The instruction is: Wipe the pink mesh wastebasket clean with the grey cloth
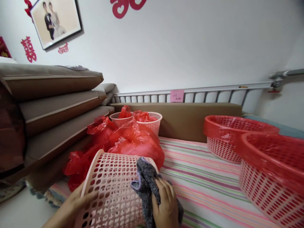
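Observation:
A pink perforated plastic basket lies tilted on its side in front of me. My left hand grips it at the left rim, with some fingers seen through the holes. In my right hand is a dark grey cloth with a pale purple edge, pressed against the basket's right side. Part of the cloth is bunched under the palm and hidden. Just behind the basket are red plastic bags with contents I cannot make out.
Two pink baskets lined with red bags stand at the right on a striped sheet. Two smaller pink baskets holding red bags are at the back. Stacked cushions rise at the left; a radiator runs along the wall.

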{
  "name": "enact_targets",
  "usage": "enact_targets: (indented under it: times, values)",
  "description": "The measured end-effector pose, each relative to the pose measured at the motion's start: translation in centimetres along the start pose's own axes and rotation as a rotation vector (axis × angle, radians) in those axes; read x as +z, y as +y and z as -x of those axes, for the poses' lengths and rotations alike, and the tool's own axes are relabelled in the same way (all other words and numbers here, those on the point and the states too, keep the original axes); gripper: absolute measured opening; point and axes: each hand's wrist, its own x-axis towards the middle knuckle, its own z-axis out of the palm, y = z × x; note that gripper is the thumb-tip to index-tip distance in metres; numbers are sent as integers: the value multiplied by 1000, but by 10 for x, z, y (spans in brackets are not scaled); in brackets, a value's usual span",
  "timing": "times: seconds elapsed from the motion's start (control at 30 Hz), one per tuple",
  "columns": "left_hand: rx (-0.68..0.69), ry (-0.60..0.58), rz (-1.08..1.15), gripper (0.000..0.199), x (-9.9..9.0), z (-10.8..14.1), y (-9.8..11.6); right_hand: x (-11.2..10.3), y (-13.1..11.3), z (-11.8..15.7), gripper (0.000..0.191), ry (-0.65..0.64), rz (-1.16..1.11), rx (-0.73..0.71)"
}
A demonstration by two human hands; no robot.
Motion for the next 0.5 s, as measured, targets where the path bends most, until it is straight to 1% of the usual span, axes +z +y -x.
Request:
enact_targets:
  times: [0.07, 0.13, 0.2, 0.27, 0.37, 0.43, 0.5]
  values:
    - [40, 0, 21, 65, 12, -5, 20, 1, 0, 0, 30, 7, 5, 1]
    - [29, -24, 20, 65, 15, -8, 24, 1, 1, 0, 30, 9, 9, 4]
    - [-9, -38, 12, 62, 10, -9, 15, 1, 1, 0, 31, 3, 5, 5]
    - [-40, -58, 29, 61, -2, -9, 0, 0, 0, 0, 31, -5, -3, 17]
    - [-33, -128, 69, 61, -18, -9, -21, 0, 0, -1, 31, -11, -7, 43]
    - [-27, -146, 82, 68, -25, -9, -32, 0, 1, -2, 31, -12, -3, 49]
    - [-34, -118, 94, 83, -31, -9, -43, 1, 2, -4, 31, -18, -9, 52]
